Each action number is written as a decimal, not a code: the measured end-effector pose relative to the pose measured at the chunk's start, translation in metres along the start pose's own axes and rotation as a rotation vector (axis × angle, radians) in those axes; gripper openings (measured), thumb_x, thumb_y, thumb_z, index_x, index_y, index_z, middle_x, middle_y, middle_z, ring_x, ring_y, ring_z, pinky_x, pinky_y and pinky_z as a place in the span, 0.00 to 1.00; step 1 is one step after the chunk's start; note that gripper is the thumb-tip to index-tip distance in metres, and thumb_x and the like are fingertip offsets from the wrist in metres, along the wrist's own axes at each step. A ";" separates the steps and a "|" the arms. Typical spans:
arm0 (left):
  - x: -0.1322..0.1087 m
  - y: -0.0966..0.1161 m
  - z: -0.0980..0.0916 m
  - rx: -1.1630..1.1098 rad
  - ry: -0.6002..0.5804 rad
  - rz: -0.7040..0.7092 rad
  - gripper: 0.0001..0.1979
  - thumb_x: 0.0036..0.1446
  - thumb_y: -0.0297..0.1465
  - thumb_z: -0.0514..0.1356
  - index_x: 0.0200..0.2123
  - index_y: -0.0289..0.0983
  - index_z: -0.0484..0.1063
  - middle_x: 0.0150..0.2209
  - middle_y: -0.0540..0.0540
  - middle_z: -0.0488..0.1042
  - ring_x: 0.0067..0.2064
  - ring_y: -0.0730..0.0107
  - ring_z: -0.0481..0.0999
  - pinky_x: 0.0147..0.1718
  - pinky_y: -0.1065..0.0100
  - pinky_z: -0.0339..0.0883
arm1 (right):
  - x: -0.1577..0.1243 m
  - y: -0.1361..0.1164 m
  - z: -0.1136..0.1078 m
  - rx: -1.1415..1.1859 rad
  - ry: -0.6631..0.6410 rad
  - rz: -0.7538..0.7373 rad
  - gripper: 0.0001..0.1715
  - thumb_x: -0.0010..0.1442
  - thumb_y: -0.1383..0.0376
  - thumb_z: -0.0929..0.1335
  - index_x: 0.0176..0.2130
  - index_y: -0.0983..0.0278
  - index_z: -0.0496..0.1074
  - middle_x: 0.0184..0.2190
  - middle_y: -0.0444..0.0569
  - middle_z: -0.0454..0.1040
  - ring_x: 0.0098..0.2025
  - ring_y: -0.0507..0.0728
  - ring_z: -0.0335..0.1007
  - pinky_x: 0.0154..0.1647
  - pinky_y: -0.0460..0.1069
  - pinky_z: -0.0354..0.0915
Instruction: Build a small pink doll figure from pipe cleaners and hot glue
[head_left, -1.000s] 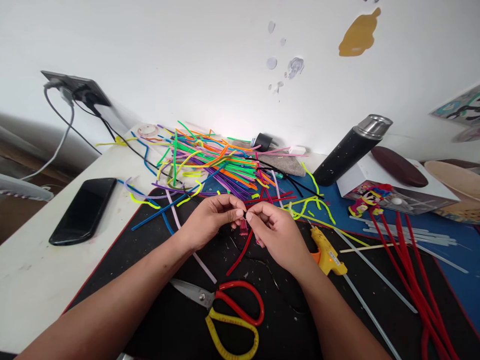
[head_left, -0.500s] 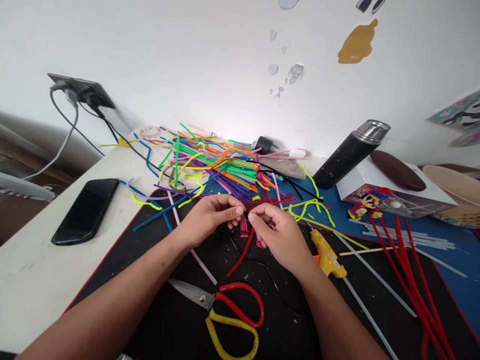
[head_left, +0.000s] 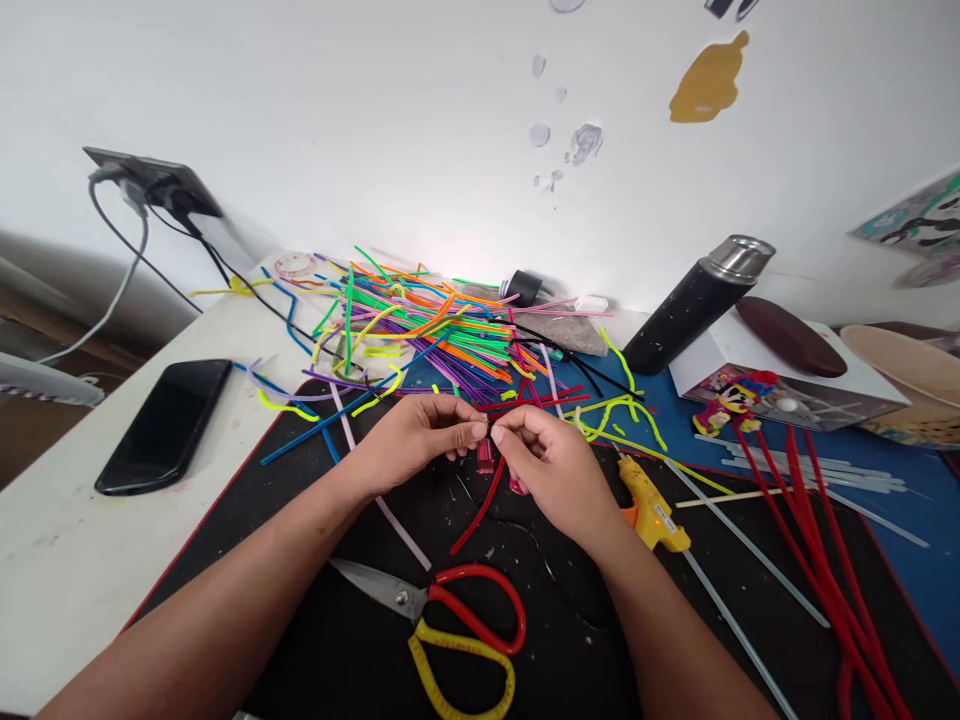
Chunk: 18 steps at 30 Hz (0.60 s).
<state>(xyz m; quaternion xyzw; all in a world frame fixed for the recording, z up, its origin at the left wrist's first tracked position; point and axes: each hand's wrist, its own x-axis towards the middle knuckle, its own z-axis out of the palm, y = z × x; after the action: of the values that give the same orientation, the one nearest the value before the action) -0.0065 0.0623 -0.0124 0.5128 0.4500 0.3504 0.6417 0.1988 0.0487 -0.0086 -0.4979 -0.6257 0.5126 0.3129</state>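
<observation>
Work looks early, judging by the layout: the left hand (head_left: 420,440) and right hand (head_left: 559,470) meet over the black mat (head_left: 330,660), each pinching one end of a tiny dark piece (head_left: 489,430), too small to identify. A fuzzy red stem (head_left: 476,510) curves away beneath them. Behind, the heap (head_left: 427,335) of thin, wiry, bright stems lies loose and tangled. The steel scissors (head_left: 450,610) with red and yellow loop handles and the yellow plastic glue gun (head_left: 652,500) lie untouched nearby.
</observation>
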 end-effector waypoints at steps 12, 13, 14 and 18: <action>0.001 -0.002 -0.001 0.029 0.025 0.024 0.20 0.47 0.46 0.77 0.31 0.35 0.82 0.26 0.49 0.76 0.27 0.72 0.69 0.28 0.70 0.66 | 0.001 -0.002 -0.001 0.042 0.003 0.013 0.14 0.67 0.54 0.69 0.38 0.62 0.76 0.22 0.40 0.67 0.22 0.52 0.63 0.22 0.46 0.61; 0.001 -0.002 -0.001 0.022 0.032 0.024 0.20 0.47 0.46 0.77 0.31 0.35 0.82 0.26 0.49 0.76 0.27 0.72 0.69 0.28 0.70 0.65 | 0.001 -0.002 -0.001 0.046 0.005 0.009 0.14 0.68 0.54 0.69 0.38 0.62 0.76 0.22 0.40 0.67 0.22 0.52 0.63 0.22 0.47 0.61; 0.001 -0.003 -0.001 0.016 0.036 0.024 0.20 0.47 0.46 0.77 0.31 0.35 0.82 0.26 0.49 0.76 0.27 0.72 0.69 0.28 0.70 0.65 | 0.001 -0.002 -0.001 0.047 0.006 0.006 0.14 0.68 0.54 0.69 0.39 0.62 0.76 0.22 0.40 0.67 0.22 0.52 0.63 0.22 0.47 0.61; 0.001 -0.004 -0.001 0.016 0.027 0.023 0.20 0.49 0.46 0.76 0.31 0.35 0.82 0.26 0.49 0.75 0.27 0.72 0.69 0.28 0.71 0.65 | 0.000 -0.002 0.000 0.054 -0.001 0.011 0.14 0.68 0.54 0.69 0.39 0.61 0.76 0.22 0.40 0.67 0.22 0.52 0.63 0.23 0.47 0.62</action>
<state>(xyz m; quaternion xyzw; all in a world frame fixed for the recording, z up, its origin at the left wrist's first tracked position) -0.0072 0.0626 -0.0164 0.5181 0.4555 0.3612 0.6274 0.1982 0.0493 -0.0067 -0.4922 -0.6091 0.5314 0.3231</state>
